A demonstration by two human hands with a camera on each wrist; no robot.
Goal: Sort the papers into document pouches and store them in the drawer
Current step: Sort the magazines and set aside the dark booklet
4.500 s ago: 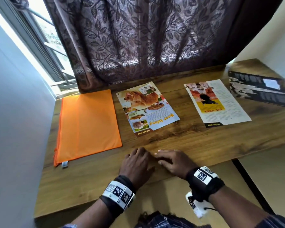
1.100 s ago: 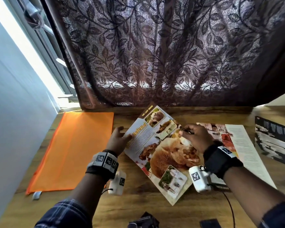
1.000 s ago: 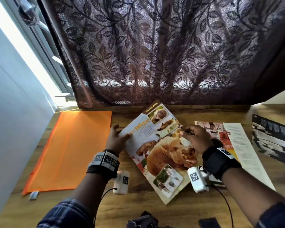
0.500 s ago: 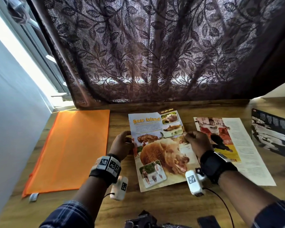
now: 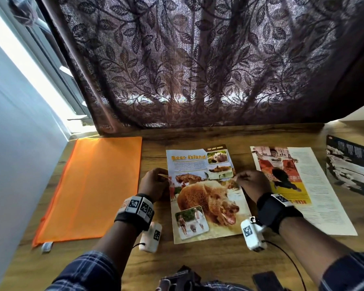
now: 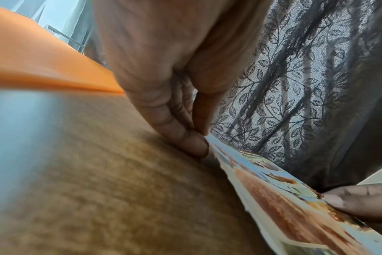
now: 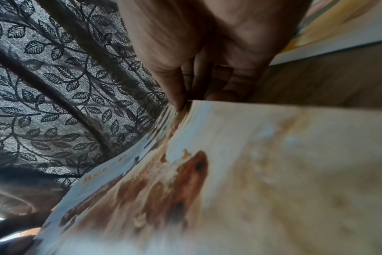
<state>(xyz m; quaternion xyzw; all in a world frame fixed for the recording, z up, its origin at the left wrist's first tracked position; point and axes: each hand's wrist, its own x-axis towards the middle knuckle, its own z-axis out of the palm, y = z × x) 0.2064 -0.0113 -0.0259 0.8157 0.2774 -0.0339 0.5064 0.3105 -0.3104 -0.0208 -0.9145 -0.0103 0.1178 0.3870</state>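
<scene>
Your document pouch is plain orange. The "Bear Island" page shows pale blue with yellow lettering and brown bears. The next page is white with red and yellow. The curtain is dark purple-brown lace with leaf patterns. The desk is brown woodgrain.

Both forearms reach forward from the bottom of the head view, each in a dark plaid sleeve pushed back from the wrist, each wrist wrapped in a black band with square markers and a small white camera unit hanging below. The left hand is curled, thumb and fingertips pressed together in a pinch at the left edge of the bear page. The right hand is curled likewise, its thumb and fingers pinching the page's right edge.
</scene>
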